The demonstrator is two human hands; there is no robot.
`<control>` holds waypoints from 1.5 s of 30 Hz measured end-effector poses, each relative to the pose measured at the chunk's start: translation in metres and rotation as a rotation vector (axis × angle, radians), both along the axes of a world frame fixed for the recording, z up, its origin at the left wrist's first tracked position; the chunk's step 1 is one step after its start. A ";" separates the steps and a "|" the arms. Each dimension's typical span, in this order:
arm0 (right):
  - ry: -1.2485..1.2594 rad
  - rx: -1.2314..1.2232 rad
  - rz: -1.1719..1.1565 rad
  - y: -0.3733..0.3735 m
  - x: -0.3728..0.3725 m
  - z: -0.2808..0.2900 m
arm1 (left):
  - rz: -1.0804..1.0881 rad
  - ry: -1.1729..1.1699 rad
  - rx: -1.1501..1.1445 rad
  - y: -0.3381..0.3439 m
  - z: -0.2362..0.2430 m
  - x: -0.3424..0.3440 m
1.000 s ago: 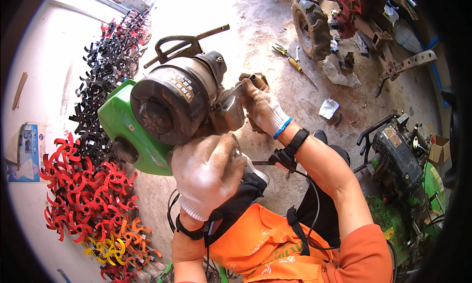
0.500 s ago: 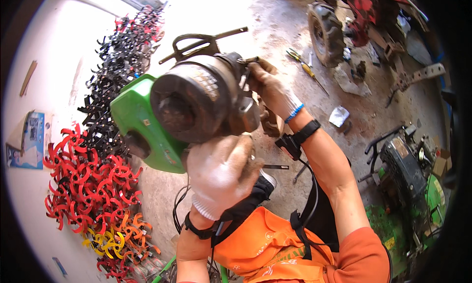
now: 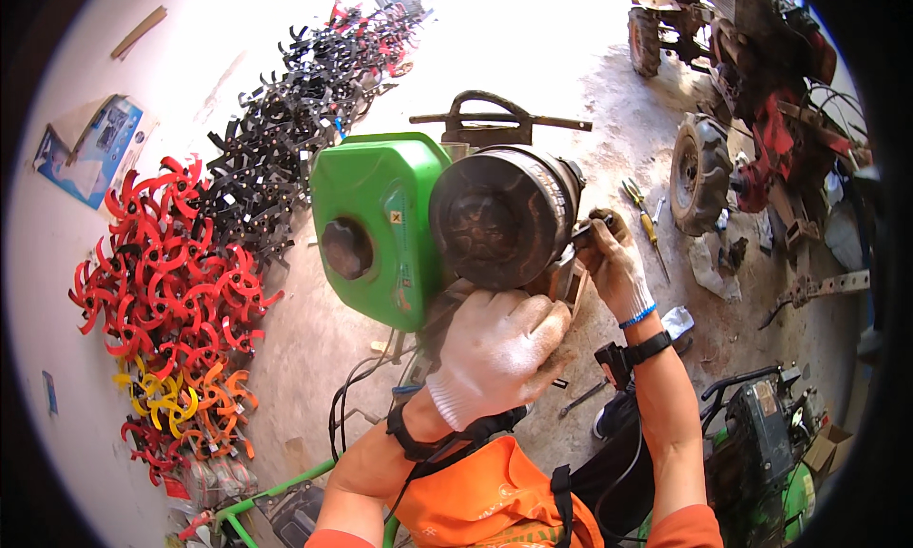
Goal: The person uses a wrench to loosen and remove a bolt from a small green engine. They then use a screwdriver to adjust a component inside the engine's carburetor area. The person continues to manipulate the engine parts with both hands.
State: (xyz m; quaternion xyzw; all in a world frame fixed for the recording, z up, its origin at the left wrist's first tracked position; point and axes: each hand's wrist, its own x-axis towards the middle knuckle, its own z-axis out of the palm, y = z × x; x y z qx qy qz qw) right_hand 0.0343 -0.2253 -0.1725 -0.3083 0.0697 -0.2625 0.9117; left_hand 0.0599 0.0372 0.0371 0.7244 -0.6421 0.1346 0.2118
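A small engine stands in front of me, with a green fuel tank (image 3: pixel 378 205) capped in black. Beside the tank is a round, black, dirty air filter housing (image 3: pixel 490 220). My left hand (image 3: pixel 499 353), in a white knitted glove, is closed just below the housing. What its fingers grip is hidden behind the hand. On the housing's right side, my gloved right hand (image 3: pixel 611 263) pinches a small dark piece too obscured to name. A dark metal bracket with a looped handle (image 3: pixel 490 120) rises behind the engine.
Red curved tiller blades (image 3: pixel 176 272) and black blades (image 3: pixel 276 139) lie heaped along the left wall. Right of the engine, a yellow-handled screwdriver (image 3: pixel 649 229) lies on the concrete near a tractor wheel (image 3: pixel 701 172). Another green and black machine (image 3: pixel 761 434) stands at lower right.
The view has turned, so the engine now appears more upright and farther right. My left hand stays closed under the housing; my right hand remains at its side, fingers pinched.
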 end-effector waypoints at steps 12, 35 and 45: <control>0.054 0.073 -0.003 0.012 -0.002 -0.007 | 0.030 -0.031 0.035 -0.001 0.003 -0.006; 0.117 0.241 -0.138 0.036 0.003 0.009 | 0.032 -0.036 0.039 -0.003 0.000 -0.005; 0.140 0.216 -0.192 0.048 -0.012 0.018 | 0.026 -0.060 0.019 -0.007 0.003 -0.009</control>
